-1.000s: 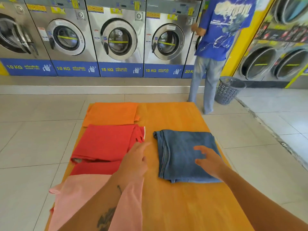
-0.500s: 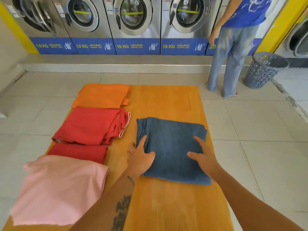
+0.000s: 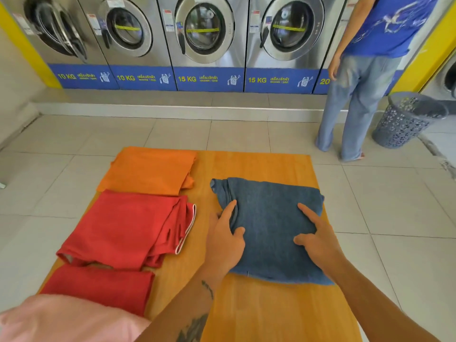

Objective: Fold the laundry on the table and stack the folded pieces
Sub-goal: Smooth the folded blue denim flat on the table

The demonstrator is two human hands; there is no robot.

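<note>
A folded blue denim-coloured cloth (image 3: 269, 218) lies on the right half of the orange wooden table (image 3: 259, 166). My left hand (image 3: 223, 243) grips its left edge, index finger and thumb on top, the fabric bunched between them. On the right edge, my right hand (image 3: 319, 243) has its index finger and thumb spread on top, and its other fingers are hidden at the edge. Down the table's left side lie a folded orange piece (image 3: 150, 171), a rumpled red piece (image 3: 125, 228), a folded darker red piece (image 3: 103, 287) and a pink piece (image 3: 61, 322) at the near corner.
A row of steel washing machines (image 3: 202, 35) lines the far wall. A person in a blue shirt and jeans (image 3: 357, 95) stands at the right end of it, next to a grey laundry basket (image 3: 404, 119). Pale tiled floor surrounds the table.
My left hand has moved from near the red piece onto the blue cloth's left edge. The right hand has stayed on the cloth. My view has tilted down and closer.
</note>
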